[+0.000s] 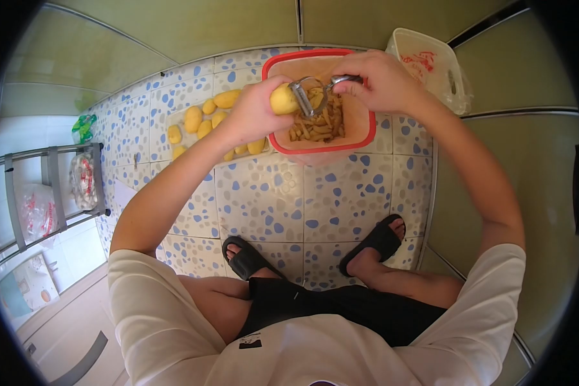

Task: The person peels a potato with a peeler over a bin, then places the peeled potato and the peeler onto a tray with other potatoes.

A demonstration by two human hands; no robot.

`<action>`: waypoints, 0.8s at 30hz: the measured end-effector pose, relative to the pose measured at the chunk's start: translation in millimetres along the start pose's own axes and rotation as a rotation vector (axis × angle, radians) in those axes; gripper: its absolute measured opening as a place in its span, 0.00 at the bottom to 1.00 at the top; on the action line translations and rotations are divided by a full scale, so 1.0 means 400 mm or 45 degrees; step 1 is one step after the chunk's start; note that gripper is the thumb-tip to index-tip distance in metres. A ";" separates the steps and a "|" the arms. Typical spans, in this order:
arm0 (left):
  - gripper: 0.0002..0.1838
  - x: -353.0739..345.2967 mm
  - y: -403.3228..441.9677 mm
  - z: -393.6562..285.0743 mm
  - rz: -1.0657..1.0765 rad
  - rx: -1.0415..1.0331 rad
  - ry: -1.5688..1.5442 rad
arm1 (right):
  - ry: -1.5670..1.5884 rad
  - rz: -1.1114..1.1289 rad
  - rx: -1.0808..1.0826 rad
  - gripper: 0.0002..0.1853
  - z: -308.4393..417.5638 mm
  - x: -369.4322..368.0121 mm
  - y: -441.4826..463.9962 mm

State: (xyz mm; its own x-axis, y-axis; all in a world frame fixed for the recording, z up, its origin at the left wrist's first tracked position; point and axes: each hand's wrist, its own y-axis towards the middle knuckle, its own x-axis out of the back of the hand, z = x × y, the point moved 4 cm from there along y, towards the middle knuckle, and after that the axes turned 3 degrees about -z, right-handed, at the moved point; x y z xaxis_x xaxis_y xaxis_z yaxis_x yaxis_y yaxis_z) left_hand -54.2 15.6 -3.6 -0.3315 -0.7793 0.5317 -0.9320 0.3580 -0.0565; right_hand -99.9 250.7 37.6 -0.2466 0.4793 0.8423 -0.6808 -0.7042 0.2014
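My left hand (258,110) is closed around a yellow potato (282,100), holding it over a red-rimmed bin (360,143). In my right hand (376,80) is a metal peeler (310,96), gripped by its dark handle, its blade against or very near the potato's right end. Potato peelings (318,125) lie in the bin below both hands. Left of the bin, several peeled-looking potatoes (193,119) rest in a clear tray or bag on the floor, partly hidden by my left forearm.
A white plastic container (457,77) with red print stands against the cabinets at the right. To the left is a metal rack (55,186) with plastic bags; a green packet (83,128) lies beyond it. My sandalled feet (248,257) are on the patterned tile floor (289,199).
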 end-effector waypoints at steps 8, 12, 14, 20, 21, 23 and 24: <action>0.23 0.045 -0.038 0.011 -0.031 -0.106 -0.005 | 0.226 -0.101 -0.139 0.12 -0.088 0.060 -0.042; 0.23 0.027 -0.028 -0.017 0.012 -0.029 0.046 | 0.098 -0.074 0.115 0.12 0.019 0.046 0.001; 0.23 0.017 -0.020 -0.006 0.045 0.006 0.083 | 0.031 0.034 0.017 0.11 0.041 0.028 0.002; 0.25 0.019 -0.027 -0.005 -0.096 -0.180 0.264 | -0.304 -0.108 0.078 0.12 -0.009 0.040 -0.028; 0.25 0.021 -0.027 -0.009 -0.108 -0.217 0.272 | -0.299 -0.130 0.073 0.12 -0.012 0.044 -0.031; 0.25 0.023 -0.029 -0.017 -0.130 -0.291 0.288 | -0.288 -0.174 0.062 0.13 -0.016 0.048 -0.034; 0.26 0.022 -0.028 -0.017 -0.131 -0.297 0.295 | -0.214 -0.167 0.085 0.13 -0.011 0.046 -0.035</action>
State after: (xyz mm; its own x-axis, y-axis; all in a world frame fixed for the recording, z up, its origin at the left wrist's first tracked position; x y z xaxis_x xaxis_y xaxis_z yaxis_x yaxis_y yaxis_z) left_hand -45.8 8.3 7.3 -0.1708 -0.6895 0.7039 -0.8913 0.4127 0.1879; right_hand -97.9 271.7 47.9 -0.0371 0.4790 0.8770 -0.6512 -0.6773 0.3424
